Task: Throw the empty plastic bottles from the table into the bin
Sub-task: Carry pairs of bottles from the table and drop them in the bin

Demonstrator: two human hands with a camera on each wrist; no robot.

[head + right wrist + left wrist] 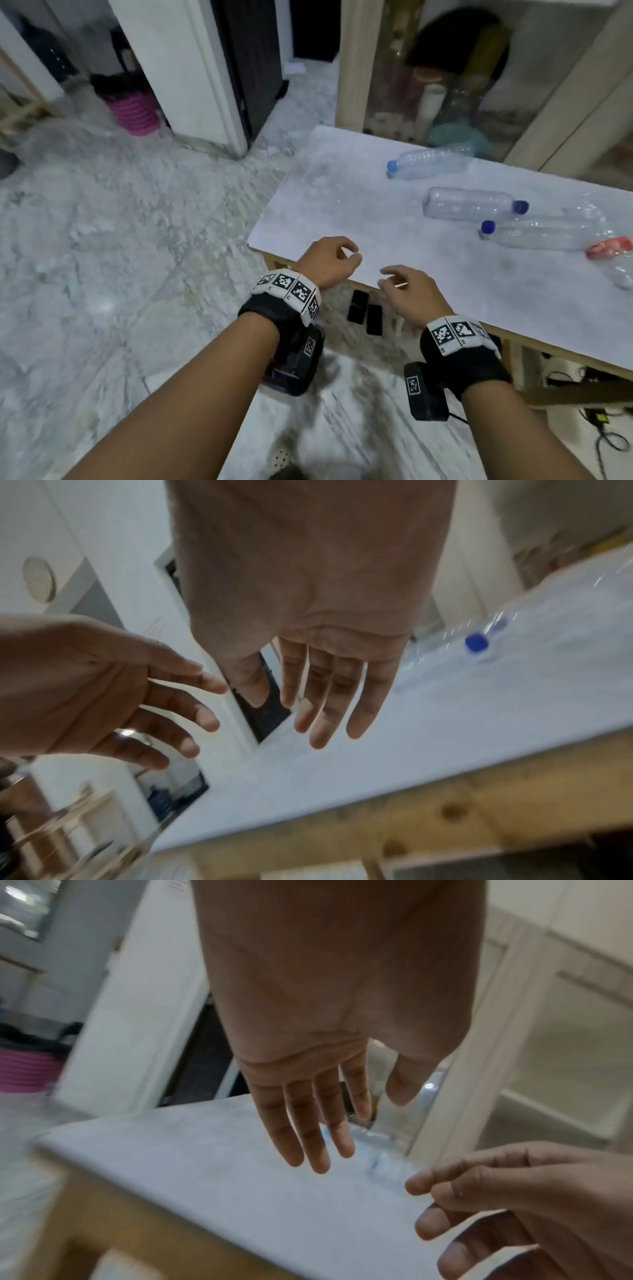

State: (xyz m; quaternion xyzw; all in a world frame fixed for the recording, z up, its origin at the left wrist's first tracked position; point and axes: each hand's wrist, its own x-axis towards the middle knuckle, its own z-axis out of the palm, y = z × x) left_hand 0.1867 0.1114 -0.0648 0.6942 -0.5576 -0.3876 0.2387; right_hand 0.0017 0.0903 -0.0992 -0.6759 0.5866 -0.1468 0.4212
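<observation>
both forearms reach out from the bottom of the head view, each wrist wrapped in a black strap with coded markers, and both hands hover empty at the near edge of the tabletop point(342, 205). left hand point(327, 260) sits above the near left corner with its fingers loosely curled around nothing; right hand point(409, 291) hangs just beside it, fingers relaxed and spread a little, also holding nothing. the wrist views agree: both palms bare, fingers fairly straight. every bottle lies on its side, ahead and off to the right of the hands, well apart from them. nearest the far edge is the first bottle point(431, 162), long axis running left to right, blue cap pointing left toward the free side. closer in is the second bottle point(471, 204), cap pointing right, and just beyond it the third bottle point(537, 233), cap pointing left, the two nearly parallel and close together. a crumpled bottle with a red label point(613, 253) lies at the right margin, partly cut off. since everything sits rightward, the right hand is the nearer one, and a grasp across a bottle's middle looks like the natural reach. a pink bin point(135, 113) with a dark liner stands on the floor far to the left, across from the bottles.
</observation>
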